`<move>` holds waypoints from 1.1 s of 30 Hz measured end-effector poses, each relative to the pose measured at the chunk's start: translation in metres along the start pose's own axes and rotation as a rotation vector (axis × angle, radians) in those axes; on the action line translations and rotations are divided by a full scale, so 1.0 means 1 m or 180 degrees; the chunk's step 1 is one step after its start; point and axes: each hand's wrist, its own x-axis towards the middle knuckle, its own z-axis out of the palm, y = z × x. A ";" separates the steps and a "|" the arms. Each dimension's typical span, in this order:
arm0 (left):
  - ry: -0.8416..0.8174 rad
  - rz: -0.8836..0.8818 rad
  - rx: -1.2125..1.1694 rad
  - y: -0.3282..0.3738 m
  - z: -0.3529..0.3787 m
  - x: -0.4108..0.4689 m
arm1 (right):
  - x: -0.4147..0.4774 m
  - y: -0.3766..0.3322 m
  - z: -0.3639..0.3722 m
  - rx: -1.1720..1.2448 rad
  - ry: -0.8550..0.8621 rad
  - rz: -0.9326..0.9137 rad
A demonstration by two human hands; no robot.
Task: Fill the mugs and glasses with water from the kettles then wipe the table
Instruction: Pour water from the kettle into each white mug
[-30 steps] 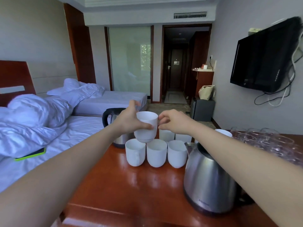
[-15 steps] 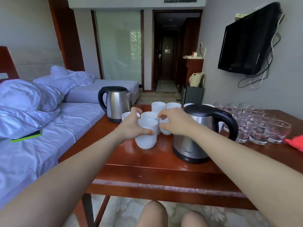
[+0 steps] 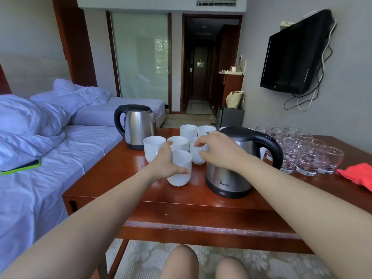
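Gripping the front white mug, left hand thumb and fingers curled round it, right hand fingers curved about the neighbouring mug, seemingly pinching it, both upright, glossy white

The desk is glossy reddish-brown wood. The mugs are plain white. The right kettle and left kettle are brushed silver with black handles and lids. The glasses are clear. The cloth at the desk's right edge is red. The carpet is mottled beige.
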 end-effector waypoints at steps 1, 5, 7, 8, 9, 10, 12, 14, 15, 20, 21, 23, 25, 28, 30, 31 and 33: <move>-0.0042 0.0038 0.0068 0.006 -0.001 -0.003 | 0.000 0.003 -0.004 -0.0006 0.0098 0.0005; -0.0059 0.0546 0.0080 0.043 0.003 -0.010 | -0.008 0.019 -0.025 0.0007 0.0529 0.0071; -0.0090 0.0740 -0.0127 0.061 0.011 -0.014 | -0.017 0.032 -0.034 -0.0033 0.0749 0.0242; -0.0111 0.0762 -0.0196 0.069 0.015 -0.018 | -0.023 0.039 -0.037 -0.0036 0.0794 0.0410; -0.0113 0.0782 -0.0241 0.076 0.021 -0.019 | -0.029 0.046 -0.039 0.0003 0.0811 0.0615; -0.0132 0.0791 -0.0311 0.081 0.026 -0.020 | -0.036 0.054 -0.040 0.0076 0.0821 0.0817; -0.0199 0.0727 -0.0477 0.090 0.037 -0.022 | -0.050 0.072 -0.040 0.0343 0.0842 0.1167; -0.0275 0.0610 -0.0678 0.096 0.046 -0.024 | -0.065 0.089 -0.037 0.0798 0.0782 0.1500; -0.0291 0.0533 -0.0761 0.094 0.052 -0.021 | -0.071 0.095 -0.034 0.1049 0.0724 0.1654; -0.0307 0.0150 -0.0770 0.084 0.071 -0.019 | -0.085 0.108 -0.018 0.1893 0.0914 0.1944; -0.0334 0.0089 -0.0805 0.080 0.075 -0.016 | -0.085 0.107 -0.015 0.2084 0.0987 0.1957; -0.0371 0.0074 -0.0824 0.076 0.080 -0.013 | -0.083 0.108 -0.011 0.2520 0.1171 0.1987; -0.0354 0.0105 -0.0856 0.074 0.082 -0.012 | -0.083 0.109 -0.007 0.2865 0.1261 0.2018; -0.0392 0.0089 -0.0849 0.073 0.077 -0.015 | -0.085 0.113 0.001 0.3287 0.1326 0.2031; -0.0393 0.0086 -0.0739 0.074 0.073 -0.020 | -0.087 0.110 0.005 0.3538 0.1524 0.2006; -0.0383 0.0102 -0.0678 0.074 0.071 -0.022 | -0.087 0.106 0.005 0.3617 0.1663 0.1996; -0.0414 0.0158 -0.0581 0.075 0.067 -0.028 | -0.085 0.100 0.000 0.3693 0.1909 0.1971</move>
